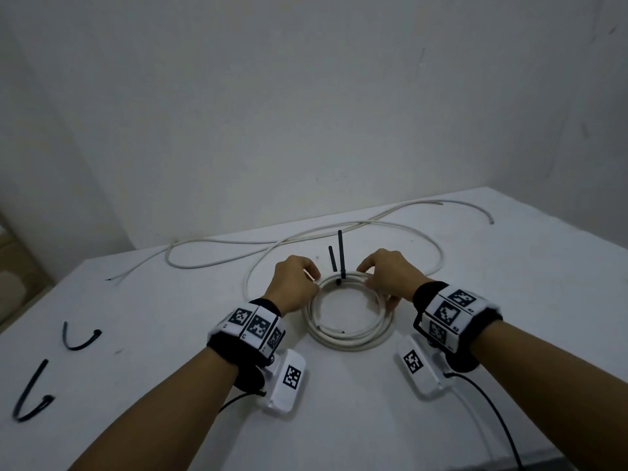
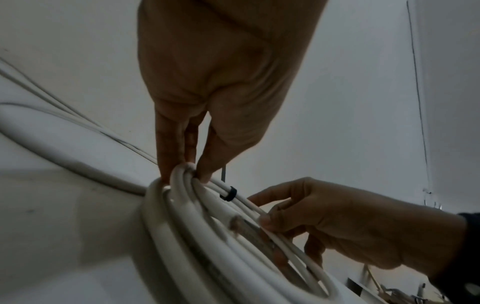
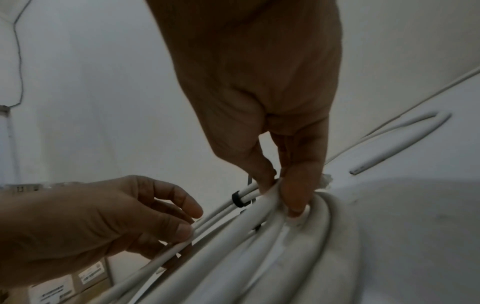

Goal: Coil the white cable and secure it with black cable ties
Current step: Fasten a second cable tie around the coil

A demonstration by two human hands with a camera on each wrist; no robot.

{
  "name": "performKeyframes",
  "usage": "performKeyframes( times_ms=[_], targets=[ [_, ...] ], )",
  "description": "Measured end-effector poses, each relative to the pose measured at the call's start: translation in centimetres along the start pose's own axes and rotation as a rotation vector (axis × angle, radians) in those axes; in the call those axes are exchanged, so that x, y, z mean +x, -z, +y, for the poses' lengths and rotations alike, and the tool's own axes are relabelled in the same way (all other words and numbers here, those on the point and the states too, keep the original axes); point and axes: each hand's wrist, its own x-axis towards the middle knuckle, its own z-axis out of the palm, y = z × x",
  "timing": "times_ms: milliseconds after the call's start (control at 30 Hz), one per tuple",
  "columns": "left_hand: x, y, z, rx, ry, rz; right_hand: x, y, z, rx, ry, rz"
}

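A plain white wall backs a white surface set into the corner, and I have the white cable wound into a flat coil at the middle of it, its loose tail running in wide loops to the far edge. My left hand pinches the strands at the coil's far-left arc, thumb against fingertips, and my right hand pinches them at the far-right arc. Between the two grips a black cable tie stands upright on the far rim. I judge the first tie is on but only part of the bundle is caught, and much cable is not yet coiled. Next I need to gather every strand at that spot and cinch the tail down. The left wrist view shows the tie's band ringing only two thin-looking strands, which the head view hides. Only the head view shows two spare ties lying near-left
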Motion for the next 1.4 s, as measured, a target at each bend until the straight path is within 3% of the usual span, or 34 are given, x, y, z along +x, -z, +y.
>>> performKeyframes(
  times_ms=[233, 333, 400, 500, 633, 1000, 1200, 1400],
  targets=[
    [-1.2, -0.3, 1.2, 0.173, -0.179, -0.017, 0.2, 0.1, 0.4, 0.022, 0.004, 0.021],
    [-2.6, 0.5, 2.3, 0.129, -0.277, -0.247, 0.1, 0.1, 0.5, 0.036, 0.01, 0.02],
    [-3.3, 0.7, 2.5, 0.254, -0.308, -0.433, 0.0, 0.2, 0.7, 0.033, 0.022, 0.023],
    [-3.7, 0.2, 2.1, 0.347, -0.344, -0.507, -0.3, 0.4, 0.6, 0.011, 0.048, 0.058],
    [-4.0, -0.4, 1.9, 0.282, -0.364, -0.492, -0.8, 0.9, 0.7, -0.058, 0.065, 0.122],
    [-4.2, -0.4, 1.8, 0.203, -0.339, -0.466, -1.8, 1.5, 1.6, -0.089, 0.053, 0.029],
    [-2.3, 0.9, 2.2, 0.065, -0.359, -0.21, -1.2, 3.3, 2.0, -0.082, 0.049, 0.072],
    [2.1, 1.9, 3.3, 0.112, -0.343, -0.103, 1.9, 5.0, 1.7, -0.098, 0.045, 0.088]
  ],
)
